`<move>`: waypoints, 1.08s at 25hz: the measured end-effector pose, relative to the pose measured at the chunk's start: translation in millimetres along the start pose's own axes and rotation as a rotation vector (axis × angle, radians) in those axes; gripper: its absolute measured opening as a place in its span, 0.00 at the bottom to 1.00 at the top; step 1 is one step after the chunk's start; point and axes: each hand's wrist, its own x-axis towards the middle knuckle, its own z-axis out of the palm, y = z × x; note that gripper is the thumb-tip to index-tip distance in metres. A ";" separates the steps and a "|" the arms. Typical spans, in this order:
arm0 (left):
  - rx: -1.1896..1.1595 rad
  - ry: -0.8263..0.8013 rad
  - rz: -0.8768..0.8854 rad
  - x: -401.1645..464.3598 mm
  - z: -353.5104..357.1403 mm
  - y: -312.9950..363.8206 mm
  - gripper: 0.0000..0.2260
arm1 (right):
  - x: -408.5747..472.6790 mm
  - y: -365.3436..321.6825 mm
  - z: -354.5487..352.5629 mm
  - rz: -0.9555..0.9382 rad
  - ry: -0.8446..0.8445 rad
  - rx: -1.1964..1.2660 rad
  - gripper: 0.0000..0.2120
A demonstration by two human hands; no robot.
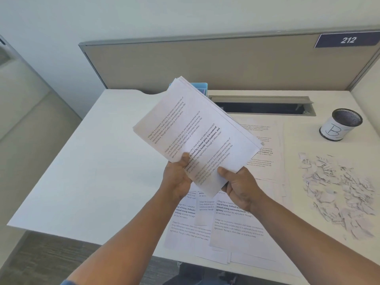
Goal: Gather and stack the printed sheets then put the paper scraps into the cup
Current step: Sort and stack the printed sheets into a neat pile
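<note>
A bundle of printed sheets (195, 128) is held up above the white desk (92, 171), tilted away to the left. My left hand (176, 177) grips its near left corner, thumb on top. My right hand (240, 186) grips the near right edge, thumb on the printed face. More printed sheets (230, 227) lie spread on the desk under my hands and further back at the right (265, 153). A heap of torn paper scraps (339, 192) lies at the right. The black mesh cup (340, 124), with a white label marked B, stands at the back right.
A blue organiser (200, 87) peeks out behind the held sheets. An open cable slot (263, 105) runs along the desk's back, under a grey partition (205, 64) with a 212 sign. The desk's left edge drops to carpet (51, 258).
</note>
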 end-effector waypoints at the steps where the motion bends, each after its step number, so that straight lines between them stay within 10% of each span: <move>1: 0.017 -0.013 -0.018 -1.3 -1.8 -0.6 0.14 | 2.0 -1.5 -1.5 -0.008 0.014 -0.035 0.15; 11: 0.303 0.202 0.157 31.8 -70.1 51.7 0.28 | 15.7 -48.9 -46.6 -0.020 0.065 -0.448 0.16; 16: 0.726 -0.005 0.208 44.4 -81.0 69.8 0.25 | 14.5 -57.4 -47.5 -0.047 -0.017 -0.614 0.12; 27: 0.551 0.084 0.216 29.8 -93.0 40.0 0.13 | 15.7 -28.8 -55.5 -0.150 0.095 -0.663 0.13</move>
